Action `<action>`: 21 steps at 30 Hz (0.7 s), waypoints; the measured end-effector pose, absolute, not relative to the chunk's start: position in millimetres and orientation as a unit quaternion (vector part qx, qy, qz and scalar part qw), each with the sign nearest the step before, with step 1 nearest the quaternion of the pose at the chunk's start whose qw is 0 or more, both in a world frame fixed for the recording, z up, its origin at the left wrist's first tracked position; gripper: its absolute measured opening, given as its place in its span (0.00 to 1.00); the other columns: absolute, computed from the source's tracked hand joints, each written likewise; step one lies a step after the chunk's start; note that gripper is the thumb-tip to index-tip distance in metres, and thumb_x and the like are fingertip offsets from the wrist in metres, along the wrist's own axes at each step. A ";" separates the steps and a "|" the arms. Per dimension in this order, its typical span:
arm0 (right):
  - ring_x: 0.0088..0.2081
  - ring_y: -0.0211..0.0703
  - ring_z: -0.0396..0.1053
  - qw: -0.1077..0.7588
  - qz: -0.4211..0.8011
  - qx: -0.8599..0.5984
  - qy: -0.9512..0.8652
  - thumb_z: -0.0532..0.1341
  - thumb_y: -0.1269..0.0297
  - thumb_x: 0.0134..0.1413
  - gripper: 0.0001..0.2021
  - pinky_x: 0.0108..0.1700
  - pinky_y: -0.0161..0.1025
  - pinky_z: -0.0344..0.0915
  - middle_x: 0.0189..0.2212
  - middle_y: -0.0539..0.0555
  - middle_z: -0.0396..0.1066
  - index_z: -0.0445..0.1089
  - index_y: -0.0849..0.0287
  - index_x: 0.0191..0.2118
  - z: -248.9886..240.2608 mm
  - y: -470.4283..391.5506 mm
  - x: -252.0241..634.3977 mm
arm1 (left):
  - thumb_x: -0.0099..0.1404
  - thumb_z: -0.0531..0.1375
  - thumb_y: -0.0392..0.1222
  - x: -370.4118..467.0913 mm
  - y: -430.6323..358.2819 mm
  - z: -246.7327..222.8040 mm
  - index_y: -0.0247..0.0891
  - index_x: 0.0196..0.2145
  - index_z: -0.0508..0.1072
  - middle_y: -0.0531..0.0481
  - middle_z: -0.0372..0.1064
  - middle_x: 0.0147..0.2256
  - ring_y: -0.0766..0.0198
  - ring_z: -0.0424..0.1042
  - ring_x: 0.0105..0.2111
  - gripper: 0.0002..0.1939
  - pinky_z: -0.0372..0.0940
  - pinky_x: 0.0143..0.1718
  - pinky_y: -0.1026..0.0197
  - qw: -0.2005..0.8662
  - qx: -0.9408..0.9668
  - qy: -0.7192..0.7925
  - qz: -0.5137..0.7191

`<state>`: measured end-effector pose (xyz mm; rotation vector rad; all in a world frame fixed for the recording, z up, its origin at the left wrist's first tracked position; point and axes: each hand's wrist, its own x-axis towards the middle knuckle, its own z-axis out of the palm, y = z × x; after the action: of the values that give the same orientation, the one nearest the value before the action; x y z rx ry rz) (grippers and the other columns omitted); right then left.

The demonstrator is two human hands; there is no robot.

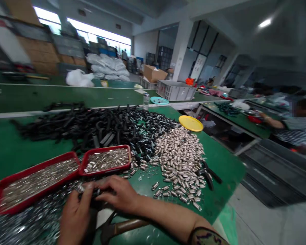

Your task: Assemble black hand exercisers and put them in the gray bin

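Observation:
My left hand [75, 214] is at the bottom, thumb and fingers closed around a small metal spring [80, 188]. Beside it on the right, my right hand [118, 194] has its fingers bent round a dark part [97, 193], which the fingers partly hide. Both hands are close together, in front of two red trays, the smaller [129, 160] and the longer [40, 193], holding small metal pieces. A hammer [127, 226] lies under my right forearm. Loose shiny metal pieces [28, 224] spread left of my left hand.
Black parts [91, 126] are heaped behind the trays. Silvery springs [180, 156] form a pile at the right, with black-handled pliers [207, 175] beside it. A yellow lid [190, 123] sits at the table edge. Grey crates [275, 173] and a seated person [301, 126] are farther right.

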<state>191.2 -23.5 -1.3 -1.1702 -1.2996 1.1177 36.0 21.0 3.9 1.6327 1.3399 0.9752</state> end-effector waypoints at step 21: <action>0.46 0.53 0.72 0.054 -0.008 -0.813 -0.580 0.57 0.63 0.66 0.11 0.41 0.40 0.65 0.46 0.66 0.71 0.66 0.63 0.48 3.6 14.0 344.2 | 0.59 0.69 0.48 28.2 29.0 -29.0 0.33 0.34 0.70 0.51 0.68 0.28 0.71 0.62 0.23 0.17 0.65 0.29 0.63 0.799 0.253 0.320 0.442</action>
<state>344.2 14.0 3.6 -2.4689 -1.7629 -0.0257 28.2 29.0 -29.0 0.5429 0.6874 0.9483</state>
